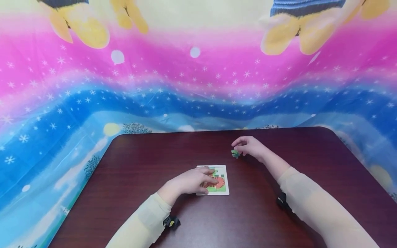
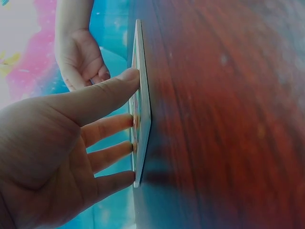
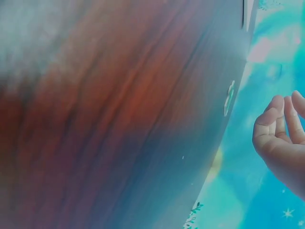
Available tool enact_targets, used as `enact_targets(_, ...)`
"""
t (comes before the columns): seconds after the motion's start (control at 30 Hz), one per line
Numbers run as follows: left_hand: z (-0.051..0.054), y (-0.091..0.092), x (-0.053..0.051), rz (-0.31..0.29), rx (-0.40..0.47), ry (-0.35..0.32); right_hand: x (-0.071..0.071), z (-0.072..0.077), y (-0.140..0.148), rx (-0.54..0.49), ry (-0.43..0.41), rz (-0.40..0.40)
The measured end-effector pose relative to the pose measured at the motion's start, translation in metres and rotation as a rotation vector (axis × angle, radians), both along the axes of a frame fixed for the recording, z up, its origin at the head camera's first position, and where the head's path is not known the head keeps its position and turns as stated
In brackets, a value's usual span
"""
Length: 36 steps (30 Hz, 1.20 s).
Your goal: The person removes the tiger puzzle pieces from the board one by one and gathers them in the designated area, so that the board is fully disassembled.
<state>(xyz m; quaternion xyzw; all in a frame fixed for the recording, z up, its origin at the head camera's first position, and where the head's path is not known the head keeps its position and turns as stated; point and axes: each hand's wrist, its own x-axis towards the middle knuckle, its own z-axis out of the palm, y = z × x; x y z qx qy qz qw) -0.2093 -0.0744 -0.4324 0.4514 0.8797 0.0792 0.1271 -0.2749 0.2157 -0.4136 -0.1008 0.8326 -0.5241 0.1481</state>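
My left hand (image 1: 191, 181) rests on a small white-bordered jigsaw board (image 1: 227, 187) with an orange, black-striped animal on green. In the left wrist view, the fingertips of this hand (image 2: 62, 143) touch the board's face (image 2: 137, 102), fingers fairly straight. Pale gaps show in the upper part of the picture, and the hand covers its left side. A loose green puzzle piece (image 1: 235, 154) lies beyond the board to the right. Just over it hovers my right hand (image 1: 250, 148), fingers loosely bent. The right wrist view shows that hand (image 3: 281, 138) apart from the piece (image 3: 229, 98), holding nothing.
Both hands work over a dark reddish-brown table (image 1: 149, 155) with rounded far corners. A colourful cloth (image 1: 192, 75) with snowflakes hangs behind it and along the sides. Black wrist devices (image 1: 171, 222) sit under both forearms.
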Motion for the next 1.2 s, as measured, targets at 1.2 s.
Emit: enact_targets(1.2,0.0,0.004,-0.012,0.007,-0.019,0.049,0.033,-0.012,-0.036,-0.1,-0.075,0.14)
